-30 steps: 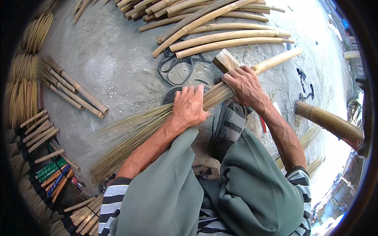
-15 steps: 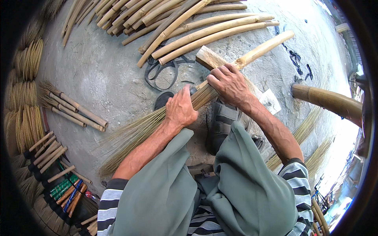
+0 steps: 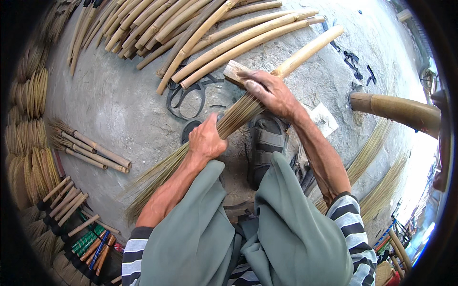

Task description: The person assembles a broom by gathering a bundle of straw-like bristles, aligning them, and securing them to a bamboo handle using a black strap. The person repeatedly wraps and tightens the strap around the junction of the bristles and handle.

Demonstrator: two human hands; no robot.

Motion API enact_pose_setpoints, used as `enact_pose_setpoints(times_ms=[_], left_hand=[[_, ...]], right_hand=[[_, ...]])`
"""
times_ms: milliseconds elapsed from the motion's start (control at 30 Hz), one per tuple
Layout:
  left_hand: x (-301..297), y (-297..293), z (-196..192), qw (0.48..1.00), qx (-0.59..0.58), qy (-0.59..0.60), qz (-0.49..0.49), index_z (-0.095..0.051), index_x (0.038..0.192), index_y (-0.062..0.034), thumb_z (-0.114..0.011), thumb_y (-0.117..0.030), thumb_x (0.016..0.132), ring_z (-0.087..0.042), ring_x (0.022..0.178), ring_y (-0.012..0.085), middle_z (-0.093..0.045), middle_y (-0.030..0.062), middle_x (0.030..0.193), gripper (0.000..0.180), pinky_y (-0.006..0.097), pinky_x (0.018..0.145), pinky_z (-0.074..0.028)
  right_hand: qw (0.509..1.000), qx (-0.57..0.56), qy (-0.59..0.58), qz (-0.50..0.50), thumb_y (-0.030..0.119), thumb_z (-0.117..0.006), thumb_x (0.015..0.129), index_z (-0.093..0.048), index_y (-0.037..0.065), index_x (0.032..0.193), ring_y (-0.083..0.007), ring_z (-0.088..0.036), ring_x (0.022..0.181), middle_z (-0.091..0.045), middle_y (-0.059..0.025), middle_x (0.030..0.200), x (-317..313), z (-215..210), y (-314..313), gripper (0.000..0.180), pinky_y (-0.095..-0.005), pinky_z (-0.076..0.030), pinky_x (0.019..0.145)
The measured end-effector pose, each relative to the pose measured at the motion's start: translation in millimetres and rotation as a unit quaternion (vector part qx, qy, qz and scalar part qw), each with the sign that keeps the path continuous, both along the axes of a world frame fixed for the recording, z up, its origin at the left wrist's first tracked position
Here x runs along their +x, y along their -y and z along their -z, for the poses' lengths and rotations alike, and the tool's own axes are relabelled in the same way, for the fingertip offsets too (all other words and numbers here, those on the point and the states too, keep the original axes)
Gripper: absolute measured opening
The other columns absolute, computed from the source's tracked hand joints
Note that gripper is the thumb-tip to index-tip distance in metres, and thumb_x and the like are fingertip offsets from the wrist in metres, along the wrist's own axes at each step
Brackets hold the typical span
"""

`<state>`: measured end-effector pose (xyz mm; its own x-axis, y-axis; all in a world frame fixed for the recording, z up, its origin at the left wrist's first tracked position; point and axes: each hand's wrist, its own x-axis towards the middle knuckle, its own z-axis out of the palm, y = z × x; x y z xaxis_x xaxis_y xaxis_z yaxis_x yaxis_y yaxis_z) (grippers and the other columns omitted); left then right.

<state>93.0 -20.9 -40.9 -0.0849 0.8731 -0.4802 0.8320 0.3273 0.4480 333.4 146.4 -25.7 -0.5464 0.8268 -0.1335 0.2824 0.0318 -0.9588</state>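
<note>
Left hand: we see the left hand [image 3: 207,139] closed, its fingers curled round the middle of the bristle bundle [image 3: 241,114].
Right hand: we find the right hand [image 3: 274,94] loosened, fingers stretched out rather than curled, laid over the bundle's upper end; we cannot tell how firmly it presses.
Bristle bundle: we see it slanting from lower left to upper right, above the knees, its loose ends fanning out beyond the left forearm.
Bamboo handle: we follow the pale bamboo handle [image 3: 310,51] up and right from just past the right hand.
Wooden block: we notice the wooden block [image 3: 233,71] just beside the right fingertips.
Floor ahead: we see bamboo poles [image 3: 243,43] piled above a tangle of black strap [image 3: 202,97].
Floor at left: we count four small brooms [image 3: 102,151] lying together.
Feet: we see a grey sandal [image 3: 268,138] below the bundle.
</note>
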Motion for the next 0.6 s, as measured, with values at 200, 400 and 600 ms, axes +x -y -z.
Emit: enact_pose_setpoints(times_ms=[200,400,600], left_hand=[[12,22,11,0.985,0.170,-0.017,-0.005,-0.059,0.136,0.0013,-0.078,-0.010,0.087,-0.072,0.109,0.0542,-0.075,0.0297,0.116,0.054,0.064,0.095,-0.057],[9,21,13,0.990,0.135,-0.043,0.007,-0.059,0.133,0.0018,-0.078,-0.009,0.085,-0.072,0.109,0.0542,-0.074,0.0293,0.116,0.052,0.064,0.094,-0.057],[6,14,9,0.997,0.070,-0.026,-0.019,-0.059,0.136,-0.0017,-0.082,-0.017,0.084,-0.073,0.111,0.0563,-0.077,0.0310,0.116,0.059,0.065,0.095,-0.058]], right_hand=[[0.999,0.008,0.013,0.042,0.091,-0.025,0.107,-0.048,0.000,0.172,-0.0444,-0.035,0.169,-0.043,-0.0315,0.177,4,-10,-24,0.113,-0.0608,-0.029,0.139],[0.986,-0.054,0.078,-0.140,0.095,-0.025,0.104,-0.050,0.009,0.172,-0.0425,-0.040,0.168,-0.048,-0.0242,0.177,3,-5,-16,0.113,-0.0576,-0.029,0.140],[0.970,0.053,-0.077,0.222,0.077,-0.034,0.115,-0.049,0.004,0.172,-0.0352,-0.044,0.166,-0.051,-0.0229,0.175,25,-16,-16,0.094,-0.0535,-0.027,0.141]])
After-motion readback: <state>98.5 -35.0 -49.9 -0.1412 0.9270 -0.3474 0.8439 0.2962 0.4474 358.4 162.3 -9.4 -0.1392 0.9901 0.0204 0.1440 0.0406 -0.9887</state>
